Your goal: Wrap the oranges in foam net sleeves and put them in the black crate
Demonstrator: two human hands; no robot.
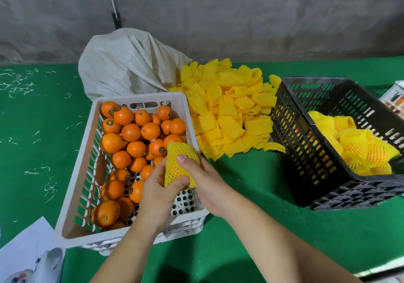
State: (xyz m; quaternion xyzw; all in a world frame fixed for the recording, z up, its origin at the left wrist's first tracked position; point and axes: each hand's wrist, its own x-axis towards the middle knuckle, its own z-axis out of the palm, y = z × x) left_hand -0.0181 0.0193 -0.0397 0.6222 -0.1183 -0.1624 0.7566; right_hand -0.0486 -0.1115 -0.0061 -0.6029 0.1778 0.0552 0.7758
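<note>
Over the near right corner of the white crate [140, 236], a yellow sleeve [179, 162] is held by both hands. It is pinched from the left by the left hand [159, 193], and the right hand [203, 184] is curled round its right side, thumb pressed on the front. Orange shows faintly through the mesh, so an orange is judged to be inside, though most of it is hidden. The sleeve looks soft, light and stretchy, and is best gripped by its open rim. The fruit is likely firm, smooth and fairly heavy, so it should be cupped from beneath. Loose oranges [131, 132] are piled in the white crate. Spare sleeves [229, 112] are heaped on the green worktop [251, 228]. Wrapped fruit [358, 145] is seen in the black crate [306, 173], well to the right.
</note>
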